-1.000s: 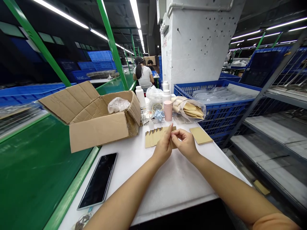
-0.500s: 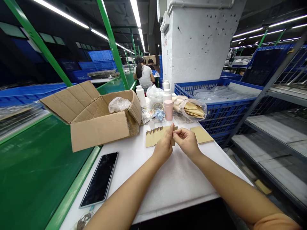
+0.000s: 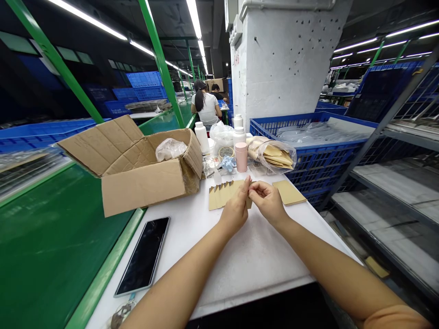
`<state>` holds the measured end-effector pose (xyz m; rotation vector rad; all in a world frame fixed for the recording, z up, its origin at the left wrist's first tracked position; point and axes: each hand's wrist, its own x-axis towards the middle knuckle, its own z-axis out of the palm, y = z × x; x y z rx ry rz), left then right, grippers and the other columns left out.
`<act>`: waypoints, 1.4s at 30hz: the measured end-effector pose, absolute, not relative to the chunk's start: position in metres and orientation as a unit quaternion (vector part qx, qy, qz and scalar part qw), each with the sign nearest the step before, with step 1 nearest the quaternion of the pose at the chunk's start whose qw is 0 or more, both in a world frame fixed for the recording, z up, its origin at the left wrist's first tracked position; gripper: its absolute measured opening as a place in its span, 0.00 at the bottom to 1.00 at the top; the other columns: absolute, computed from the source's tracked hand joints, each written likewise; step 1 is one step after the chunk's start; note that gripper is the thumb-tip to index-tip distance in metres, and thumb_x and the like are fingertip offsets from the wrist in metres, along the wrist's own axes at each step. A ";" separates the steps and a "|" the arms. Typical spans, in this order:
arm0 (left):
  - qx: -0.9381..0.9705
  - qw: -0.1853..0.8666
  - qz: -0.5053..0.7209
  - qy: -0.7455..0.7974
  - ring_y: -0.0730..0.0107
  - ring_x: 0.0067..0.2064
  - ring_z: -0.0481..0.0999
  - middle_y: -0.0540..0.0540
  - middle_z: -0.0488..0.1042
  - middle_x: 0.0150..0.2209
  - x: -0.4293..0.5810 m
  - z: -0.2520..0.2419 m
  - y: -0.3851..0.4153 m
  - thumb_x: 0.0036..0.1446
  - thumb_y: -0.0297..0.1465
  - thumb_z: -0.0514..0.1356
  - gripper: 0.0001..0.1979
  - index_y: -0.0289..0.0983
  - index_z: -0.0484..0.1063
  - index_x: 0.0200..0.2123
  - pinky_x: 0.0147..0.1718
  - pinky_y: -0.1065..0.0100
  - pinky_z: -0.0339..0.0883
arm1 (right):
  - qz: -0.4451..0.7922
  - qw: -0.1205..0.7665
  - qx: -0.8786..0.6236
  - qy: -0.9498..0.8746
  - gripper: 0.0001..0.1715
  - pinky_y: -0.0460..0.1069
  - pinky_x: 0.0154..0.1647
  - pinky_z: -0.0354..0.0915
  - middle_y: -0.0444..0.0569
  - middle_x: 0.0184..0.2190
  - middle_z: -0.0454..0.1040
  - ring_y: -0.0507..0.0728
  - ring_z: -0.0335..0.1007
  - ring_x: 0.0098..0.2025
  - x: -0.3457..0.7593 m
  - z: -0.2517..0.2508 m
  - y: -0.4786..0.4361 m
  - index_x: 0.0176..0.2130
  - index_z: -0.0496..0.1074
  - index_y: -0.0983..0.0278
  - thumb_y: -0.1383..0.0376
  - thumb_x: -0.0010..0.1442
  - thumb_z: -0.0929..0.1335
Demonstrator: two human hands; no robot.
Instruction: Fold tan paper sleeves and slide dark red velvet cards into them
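My left hand (image 3: 235, 208) is closed on a small kraft paper envelope (image 3: 249, 202), its thumb pointing up and its fingers mostly hidden from me. Close against it, my right hand (image 3: 265, 201) pinches the upper edge of the same envelope between thumb and forefinger. Beyond and left of my hands, several kraft envelopes (image 3: 219, 196) lie overlapped in a row, with dark triangular corners along their top. A neat stack of flat kraft paper pieces (image 3: 289, 192) rests to the right of my right hand.
An open cardboard box (image 3: 144, 187) stands at the left beside a green conveyor belt (image 3: 68, 246). A phone (image 3: 142, 258) lies front left. Behind my hands are a pink bottle (image 3: 241, 157), white bottles, tape and a bag of kraft paper (image 3: 272, 154). A blue crate (image 3: 308, 155) borders the right.
My right fingertips have shifted slightly at the envelope's upper edge, beside the left thumb. Both hands otherwise stay in place, and the things on the table have not moved.
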<state>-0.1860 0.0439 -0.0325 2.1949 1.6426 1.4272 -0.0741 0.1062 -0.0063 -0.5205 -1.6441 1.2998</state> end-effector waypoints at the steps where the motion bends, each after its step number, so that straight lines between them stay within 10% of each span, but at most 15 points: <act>1: 0.710 0.027 0.465 0.529 0.59 0.60 0.60 0.38 0.56 0.61 -0.186 -0.032 0.044 0.61 0.23 0.44 0.32 0.43 0.35 0.65 0.54 0.55 0.60 | 0.529 0.472 -0.207 -0.674 0.03 0.46 0.30 0.62 0.43 0.23 0.69 0.51 0.64 0.27 -0.074 -0.006 0.106 0.26 0.69 0.63 0.67 0.51 0.66; 13: 0.639 0.115 0.533 0.543 0.60 0.56 0.66 0.40 0.65 0.56 -0.178 -0.033 0.040 0.65 0.32 0.45 0.21 0.36 0.55 0.60 0.55 0.58 0.60 | 0.430 0.498 -0.250 -0.710 0.04 0.46 0.30 0.58 0.41 0.24 0.63 0.51 0.59 0.27 -0.075 -0.008 0.110 0.23 0.67 0.62 0.68 0.48 0.66; 42: 0.601 0.209 0.595 0.490 0.60 0.58 0.63 0.40 0.63 0.58 -0.175 -0.034 0.044 0.65 0.34 0.46 0.21 0.36 0.55 0.60 0.58 0.56 0.56 | 0.384 0.481 -0.237 -0.752 0.06 0.48 0.35 0.60 0.44 0.27 0.68 0.53 0.64 0.32 -0.069 0.002 0.108 0.26 0.69 0.62 0.64 0.54 0.65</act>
